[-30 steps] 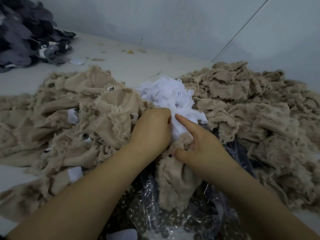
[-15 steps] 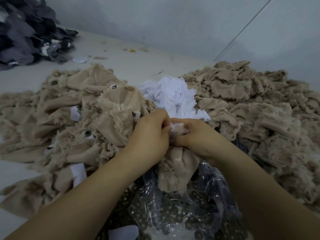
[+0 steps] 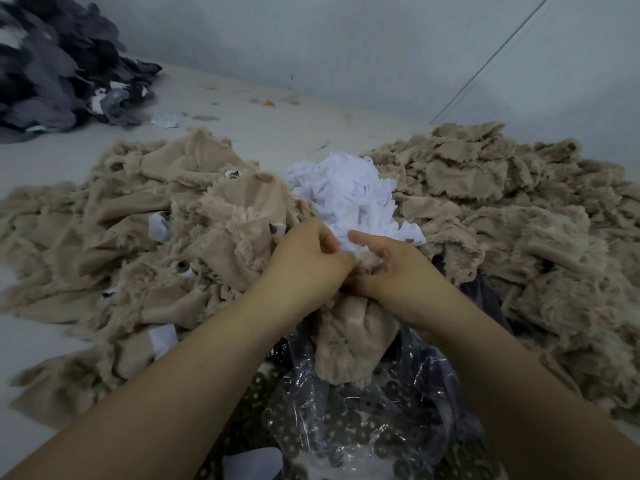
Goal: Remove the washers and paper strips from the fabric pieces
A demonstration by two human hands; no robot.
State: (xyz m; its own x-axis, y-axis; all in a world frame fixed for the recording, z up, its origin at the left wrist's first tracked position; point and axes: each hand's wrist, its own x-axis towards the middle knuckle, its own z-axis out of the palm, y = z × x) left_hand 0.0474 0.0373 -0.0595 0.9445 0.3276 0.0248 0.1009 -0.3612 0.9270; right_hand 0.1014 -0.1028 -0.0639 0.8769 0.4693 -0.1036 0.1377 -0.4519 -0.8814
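Both hands meet at centre, over one beige fabric piece [image 3: 349, 344] that hangs down from them above a clear plastic bag [image 3: 363, 434]. Bag sits nearest the person and holds many dark washers [image 3: 391, 388], so judged the drop point for pulled hardware; working right above it keeps the drop short. Left hand [image 3: 306, 261]: knuckles up, fingers curled in and pinching the top of the fabric piece. Right hand [image 3: 391, 268]: fingers curled under onto the same bunch, thumb [image 3: 363, 238] stretched out toward the far left, lying against white paper. Both hands are clamped on the piece; whether a washer or a strip sits between the fingertips is hidden. Forearms come in from the near edge and converge, wrists close together. White paper heap [image 3: 349, 195] lies just beyond the hands, between the two beige piles, likely where stripped paper goes. Left pile [image 3: 121, 237] is loose, with white strips [image 3: 157, 226] and a washer [image 3: 181, 266] showing in it, so judged unprocessed. Right pile [image 3: 519, 220] shows flat scalloped pieces with no paper visible, probably done. The layout reads as feed from the left, strip at centre, discard to the right. Dark grey fabric heap [image 3: 52, 71] sits far left on the pale table [image 3: 259, 133], well apart from the work.
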